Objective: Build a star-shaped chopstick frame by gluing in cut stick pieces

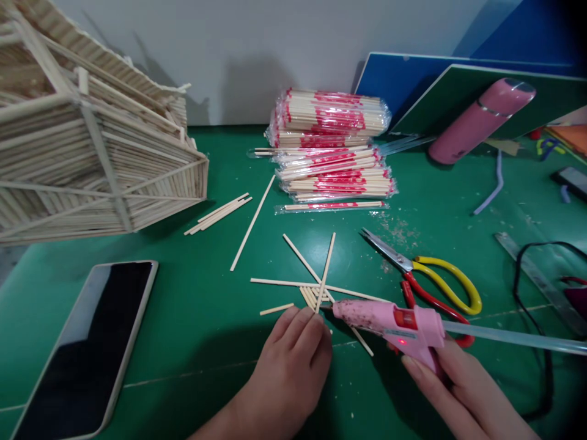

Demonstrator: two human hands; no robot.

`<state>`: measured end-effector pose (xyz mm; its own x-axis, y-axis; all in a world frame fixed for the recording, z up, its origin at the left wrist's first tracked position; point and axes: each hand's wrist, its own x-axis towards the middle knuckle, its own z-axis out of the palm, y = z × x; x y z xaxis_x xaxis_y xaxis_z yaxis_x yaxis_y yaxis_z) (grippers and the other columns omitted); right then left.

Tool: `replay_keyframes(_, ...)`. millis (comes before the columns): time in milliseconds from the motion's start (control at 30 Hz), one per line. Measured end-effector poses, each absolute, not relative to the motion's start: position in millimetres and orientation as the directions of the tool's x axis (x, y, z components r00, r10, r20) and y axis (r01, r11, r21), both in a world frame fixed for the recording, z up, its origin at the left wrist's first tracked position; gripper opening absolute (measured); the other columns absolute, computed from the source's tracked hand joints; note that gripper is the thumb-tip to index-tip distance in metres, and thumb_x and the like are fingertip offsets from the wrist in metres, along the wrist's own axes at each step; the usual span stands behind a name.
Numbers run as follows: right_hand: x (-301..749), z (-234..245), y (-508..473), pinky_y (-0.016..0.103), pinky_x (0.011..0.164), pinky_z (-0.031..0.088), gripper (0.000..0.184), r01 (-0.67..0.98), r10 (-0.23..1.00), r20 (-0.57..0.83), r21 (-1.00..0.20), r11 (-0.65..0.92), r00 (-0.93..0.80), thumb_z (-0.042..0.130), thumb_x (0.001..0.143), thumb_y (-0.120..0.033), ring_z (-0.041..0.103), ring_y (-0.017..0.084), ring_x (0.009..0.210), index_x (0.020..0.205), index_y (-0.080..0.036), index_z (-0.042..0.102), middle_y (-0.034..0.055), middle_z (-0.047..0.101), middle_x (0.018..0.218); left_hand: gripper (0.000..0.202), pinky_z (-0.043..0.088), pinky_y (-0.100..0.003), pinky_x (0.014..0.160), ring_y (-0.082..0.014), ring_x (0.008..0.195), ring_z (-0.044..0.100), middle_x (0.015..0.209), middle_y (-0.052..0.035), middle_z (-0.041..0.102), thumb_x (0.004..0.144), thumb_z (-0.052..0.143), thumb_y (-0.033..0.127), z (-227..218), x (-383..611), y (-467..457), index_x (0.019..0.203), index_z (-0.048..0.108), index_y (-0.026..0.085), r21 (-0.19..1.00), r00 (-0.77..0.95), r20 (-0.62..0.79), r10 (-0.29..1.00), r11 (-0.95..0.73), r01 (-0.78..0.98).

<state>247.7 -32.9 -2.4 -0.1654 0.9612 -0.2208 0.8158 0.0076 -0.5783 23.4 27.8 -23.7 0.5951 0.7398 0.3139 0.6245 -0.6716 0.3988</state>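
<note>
My right hand (pixel 452 379) grips a pink hot glue gun (pixel 385 318) with a glowing red light and a clear glue stick (pixel 513 336) in its back. The nozzle touches or nearly touches a group of crossed wooden chopsticks (pixel 323 269) on the table. My left hand (pixel 298 354) is closed at the near end of these crossed sticks; its fingertips are partly hidden. Short cut pieces (pixel 310 297) sit side by side within the crossing. One more short piece (pixel 276 309) lies just left of my fingers.
Scissors (pixel 408 263) with red and yellow handles lie behind the glue gun. Wrapped chopstick packs (pixel 330 146) are piled at the back. A large stick-built model (pixel 101 146) and a phone (pixel 87 348) occupy the left. A pink flask (pixel 477 125), a ruler (pixel 541 281) and a black cable (pixel 518 269) are at right.
</note>
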Motion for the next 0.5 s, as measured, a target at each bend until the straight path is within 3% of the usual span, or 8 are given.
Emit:
replay_keyframes(200,246.3,-2.4,-33.9,0.028,0.087,0.044,0.034,0.817,0.961,-0.228,-0.577,-0.002,-0.159,0.038,0.086,-0.032,0.052,0.017,0.104,0.119,-0.027,0.031,0.0051,0.052,0.116,0.019,0.043,-0.034,0.084,-0.0149,0.081,0.054,0.081,-0.0015,0.060,0.085,0.036,0.012,-24.9,25.0,27.4,0.083,0.055,0.015,0.402,0.583,0.296,0.757,-0.652,0.642)
replay_keyframes(500,251.5,-6.1,-35.0,0.023,0.076,0.049,0.026,0.830,0.972,-0.193,-0.557,0.006,-0.136,0.041,0.085,-0.030,0.058,0.015,0.089,0.110,-0.027,0.038,0.0024,0.059,0.101,0.019,0.043,-0.035,0.083,-0.0150,0.079,0.054,0.079,-0.0015,0.060,0.084,0.036,0.011,-24.0,25.6,28.1,0.082,0.055,0.014,0.400,0.578,0.304,0.757,-0.652,0.644)
